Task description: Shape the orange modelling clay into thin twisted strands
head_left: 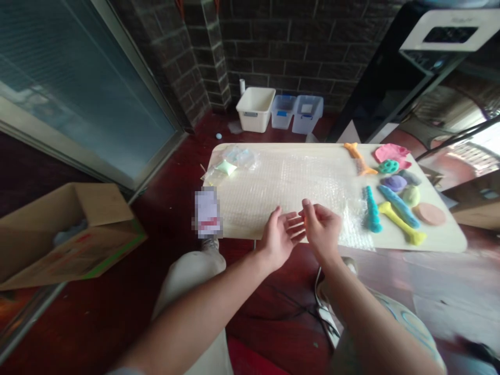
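On my feed, the right of the frame carries the strongest colour: a yellow bone shape, a blue stick, a teal stick, an orange bone shape, a pink piece, a green piece with darker spots, a purple lump, a pale yellow-green lump and a peach disc. I see the bench as cream, under colourless bubble wrap patterned in small rows. A pale green packet shows left of centre; at far left, a brown box has a bright green stripe.
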### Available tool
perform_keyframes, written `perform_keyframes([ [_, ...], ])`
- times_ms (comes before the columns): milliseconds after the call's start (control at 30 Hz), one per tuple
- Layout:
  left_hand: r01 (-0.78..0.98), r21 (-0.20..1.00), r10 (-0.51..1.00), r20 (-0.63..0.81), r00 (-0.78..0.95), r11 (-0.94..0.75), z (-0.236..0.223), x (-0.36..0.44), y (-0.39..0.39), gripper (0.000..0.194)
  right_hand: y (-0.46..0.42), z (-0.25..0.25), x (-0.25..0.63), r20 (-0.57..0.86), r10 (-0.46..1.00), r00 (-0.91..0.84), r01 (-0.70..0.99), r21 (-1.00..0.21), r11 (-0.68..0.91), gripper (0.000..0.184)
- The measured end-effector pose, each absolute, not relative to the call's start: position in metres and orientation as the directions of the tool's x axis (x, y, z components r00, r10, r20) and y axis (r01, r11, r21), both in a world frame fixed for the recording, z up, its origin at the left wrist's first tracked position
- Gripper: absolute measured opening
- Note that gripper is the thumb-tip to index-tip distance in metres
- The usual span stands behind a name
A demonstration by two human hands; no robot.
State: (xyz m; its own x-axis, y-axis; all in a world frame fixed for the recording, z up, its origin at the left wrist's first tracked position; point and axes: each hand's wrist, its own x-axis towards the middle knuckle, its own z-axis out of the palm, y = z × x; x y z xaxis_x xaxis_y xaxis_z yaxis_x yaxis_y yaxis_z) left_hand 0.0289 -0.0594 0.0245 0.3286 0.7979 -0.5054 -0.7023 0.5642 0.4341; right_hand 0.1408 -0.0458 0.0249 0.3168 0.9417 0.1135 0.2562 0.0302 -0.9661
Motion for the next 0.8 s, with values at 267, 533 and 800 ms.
perform_keyframes([
  [267,-0.819,0.375,0.823,-0.535,0.191,0.434,0.035,0.017,-0.024,0.042,-0.065,0.035,0.095,0.511,0.804,-0.306,0.510,-0.625,0.591,0.050],
  [533,-0.684,0.515,0.818,-0.533,0.217,0.517,0.052,-0.011,-0.023,0.050,-0.048,0.024,0.112,0.425,0.881,0.210,0.274,-0.890,0.364,0.037],
  [800,-0.409,0.889,0.979,-0.189,0.081,0.205,0.046,-0.014,-0.027,0.048,-0.036,0.020,0.099,-0.214,0.969,0.125,-0.513,-0.850,-0.122,0.040],
])
